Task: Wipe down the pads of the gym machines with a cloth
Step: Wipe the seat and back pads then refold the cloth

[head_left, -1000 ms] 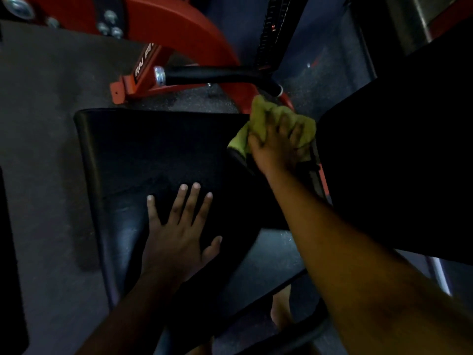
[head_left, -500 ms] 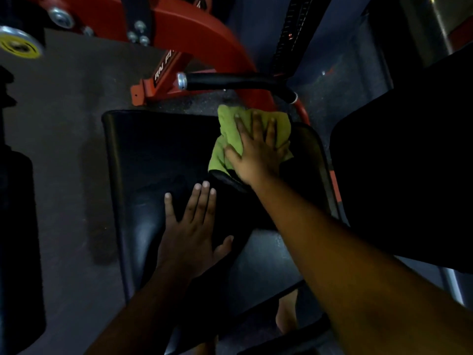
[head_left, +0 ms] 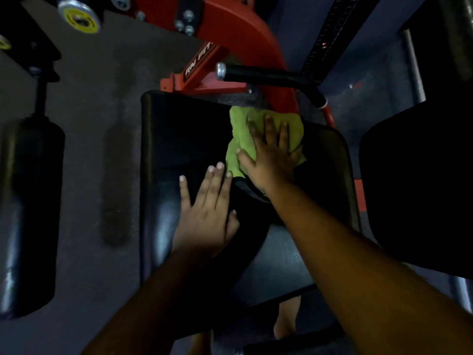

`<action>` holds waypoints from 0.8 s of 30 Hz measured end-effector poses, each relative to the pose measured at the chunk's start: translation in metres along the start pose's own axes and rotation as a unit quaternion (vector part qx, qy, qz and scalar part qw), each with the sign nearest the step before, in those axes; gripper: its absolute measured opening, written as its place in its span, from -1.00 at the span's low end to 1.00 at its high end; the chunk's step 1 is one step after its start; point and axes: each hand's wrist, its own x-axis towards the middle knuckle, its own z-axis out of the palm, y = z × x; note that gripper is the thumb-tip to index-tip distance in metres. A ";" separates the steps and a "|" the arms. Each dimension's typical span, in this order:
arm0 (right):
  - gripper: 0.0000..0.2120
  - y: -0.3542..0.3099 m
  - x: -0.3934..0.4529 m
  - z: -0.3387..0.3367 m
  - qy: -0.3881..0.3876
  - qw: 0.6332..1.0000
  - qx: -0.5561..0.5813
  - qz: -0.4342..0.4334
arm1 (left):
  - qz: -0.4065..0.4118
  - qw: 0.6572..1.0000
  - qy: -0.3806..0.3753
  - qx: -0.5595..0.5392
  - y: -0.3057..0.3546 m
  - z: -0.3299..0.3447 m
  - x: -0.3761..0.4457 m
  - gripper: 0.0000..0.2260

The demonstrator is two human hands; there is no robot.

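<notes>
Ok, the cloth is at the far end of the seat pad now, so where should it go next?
Probably drag the green cloth back toward you along the seat pad. The right hand presses it flat near the pad's far edge, and the near stretch lies bare. The left hand rests flat there, so it would likely need to lift out of the path.

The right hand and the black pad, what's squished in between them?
The green cloth lies between the right hand and the black pad; the flat fingers press it down, as the head view shows.
</notes>
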 end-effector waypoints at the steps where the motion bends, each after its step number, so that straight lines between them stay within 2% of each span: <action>1: -0.25 -0.001 -0.023 0.004 0.012 1.000 -0.006 -0.005 | -0.026 0.999 0.018 -0.015 -0.002 -0.003 -0.004 -0.33; 3: -0.25 -0.001 -0.108 0.013 0.017 0.999 -0.026 -0.041 | -0.070 0.997 0.034 -0.025 -0.012 -0.013 -0.018 -0.36; 6: -0.23 -0.002 -0.215 0.025 -0.055 0.995 -0.019 -0.076 | -0.113 0.993 0.000 -0.013 -0.037 -0.019 -0.054 -0.34; 8: -0.23 -0.009 -0.200 0.022 -0.069 0.995 -0.006 -0.073 | -0.150 0.988 -0.023 -0.024 -0.053 -0.015 -0.075 -0.31; 10: -0.23 -0.026 -0.145 0.017 -0.046 0.996 -0.016 -0.069 | -0.182 0.980 -0.039 -0.074 -0.061 -0.008 -0.083 -0.26; 12: -0.22 -0.055 -0.069 0.012 -0.016 0.998 -0.006 -0.064 | -0.185 0.977 -0.034 -0.102 -0.062 -0.002 -0.082 -0.24; 14: -0.24 -0.083 -0.007 0.001 -0.020 0.999 0.002 -0.042 | -0.173 0.978 -0.020 -0.117 -0.061 -0.004 -0.080 -0.25; 16: -0.27 -0.097 0.015 0.000 -0.023 0.999 0.011 -0.023 | -0.172 0.976 -0.011 -0.131 -0.063 -0.005 -0.082 -0.26; 18: -0.26 -0.092 -0.022 0.002 0.007 0.999 -0.006 -0.051 | -0.174 0.975 -0.006 -0.141 -0.063 -0.006 -0.082 -0.26; 20: -0.24 -0.080 -0.096 0.010 0.018 0.994 -0.014 -0.107 | -0.167 0.973 0.008 -0.158 -0.064 -0.006 -0.084 -0.25; 22: -0.23 -0.072 -0.148 0.018 -0.026 0.991 -0.029 -0.126 | -0.165 0.973 0.015 -0.161 -0.066 -0.005 -0.084 -0.24; 24: -0.22 -0.073 -0.133 0.014 -0.062 0.990 -0.034 -0.122 | -0.162 0.974 0.012 -0.159 -0.066 -0.004 -0.084 -0.23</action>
